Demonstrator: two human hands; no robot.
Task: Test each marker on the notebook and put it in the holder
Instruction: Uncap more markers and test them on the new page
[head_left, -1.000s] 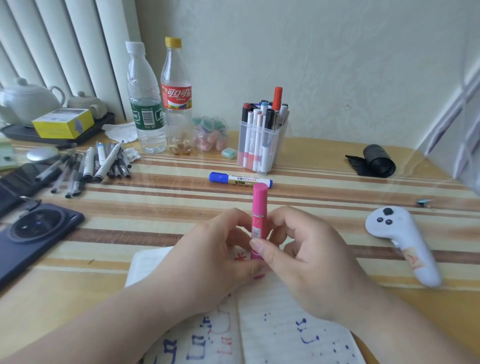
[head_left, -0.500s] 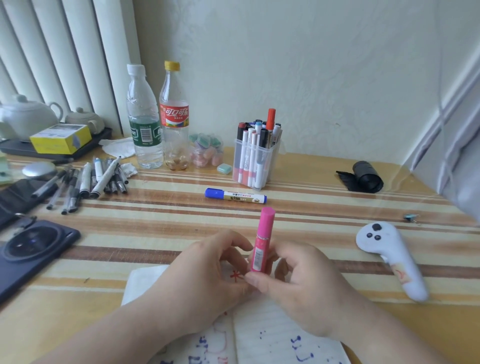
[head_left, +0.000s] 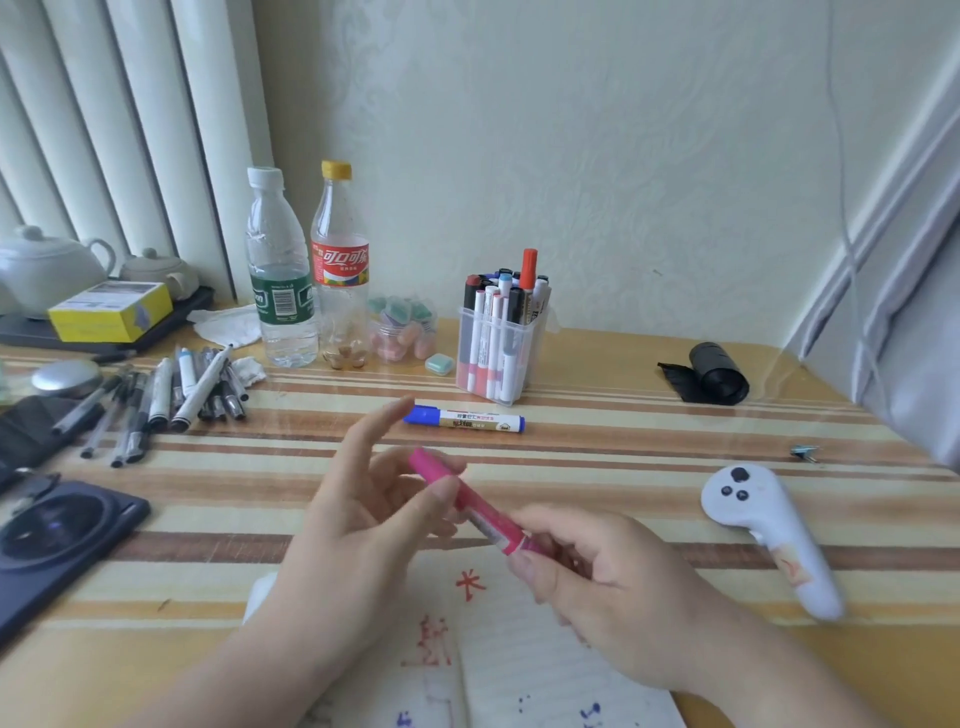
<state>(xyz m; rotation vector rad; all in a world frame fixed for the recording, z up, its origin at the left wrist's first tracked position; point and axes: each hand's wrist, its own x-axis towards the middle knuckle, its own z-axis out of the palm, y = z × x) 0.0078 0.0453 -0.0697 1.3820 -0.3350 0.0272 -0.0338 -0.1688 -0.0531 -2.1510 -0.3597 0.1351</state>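
Since the earlier frames the pink marker (head_left: 467, 506) has tipped from upright to a slant, its top end now leaning up and to the left, and the view has lifted so that less of the notebook (head_left: 519, 670) shows. The right hand (head_left: 608, 582) holds the marker's lower end, its grip narrow, with the fingers and thumb curled round the barrel. The left hand (head_left: 358, 525) has a wide grip: its fingers are spread and fairly straight, the forefinger points up, and the thumb lies against the middle of the marker. The marker is in the air above the top edge of the notebook, which lies open on the surface (head_left: 597, 467) under both hands, marked with red and blue scribbles.

Beyond the hands a blue marker (head_left: 465, 419) lies flat on the surface, just in front of the clear holder (head_left: 496, 358), which stands upright and is full of markers. To the holder's left stand a water bottle (head_left: 280, 291) and a cola bottle (head_left: 340, 280). A bunch of pens (head_left: 171, 395) lies at the left, and a white controller (head_left: 763, 530) lies at the right, well apart from the hands.
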